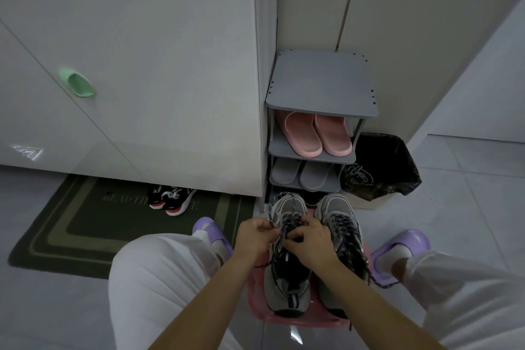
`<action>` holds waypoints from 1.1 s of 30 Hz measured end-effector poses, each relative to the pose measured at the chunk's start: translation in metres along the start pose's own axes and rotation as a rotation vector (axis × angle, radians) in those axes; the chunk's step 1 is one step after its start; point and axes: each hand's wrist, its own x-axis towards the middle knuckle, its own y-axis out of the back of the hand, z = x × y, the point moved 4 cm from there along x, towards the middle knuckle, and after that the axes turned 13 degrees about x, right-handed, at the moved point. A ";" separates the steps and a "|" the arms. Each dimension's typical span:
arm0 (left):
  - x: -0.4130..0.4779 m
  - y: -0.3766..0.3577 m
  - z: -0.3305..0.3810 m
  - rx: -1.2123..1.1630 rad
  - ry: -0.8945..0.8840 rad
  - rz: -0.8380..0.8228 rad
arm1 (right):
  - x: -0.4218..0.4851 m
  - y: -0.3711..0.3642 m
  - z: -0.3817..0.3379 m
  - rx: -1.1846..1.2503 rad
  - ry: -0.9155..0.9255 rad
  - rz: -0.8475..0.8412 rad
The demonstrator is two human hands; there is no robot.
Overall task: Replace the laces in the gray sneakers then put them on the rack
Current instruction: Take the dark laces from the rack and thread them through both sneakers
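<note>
Gray sneakers (287, 290) lengthwise, toes toward the rack (321, 79); lace (288, 223) in the pinch of left hand (255, 236) and right hand (311, 241)

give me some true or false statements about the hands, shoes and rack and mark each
1. The left hand and right hand both grip the lace of the left gray sneaker. True.
2. The pink slippers sit on the top shelf of the rack. False: they sit on the shelf below it.
3. The right gray sneaker is on the rack. False: it stands on a pink stool in front of it, beside the left one.
4. Black sneakers sit on the mat. True.
</note>
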 end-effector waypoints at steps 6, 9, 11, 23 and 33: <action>0.004 -0.001 -0.001 0.090 -0.035 0.013 | 0.000 0.000 0.004 0.021 -0.015 0.003; 0.004 -0.003 0.001 0.146 -0.052 0.019 | 0.001 -0.001 0.005 0.022 -0.015 0.000; 0.005 -0.005 0.002 0.165 -0.059 0.023 | 0.001 -0.001 0.004 0.020 -0.005 0.004; -0.005 -0.013 0.003 0.237 -0.072 -0.055 | 0.003 -0.005 0.008 -0.020 0.052 0.042; -0.002 -0.009 0.003 0.291 -0.076 -0.028 | -0.010 0.035 0.029 0.106 0.218 0.352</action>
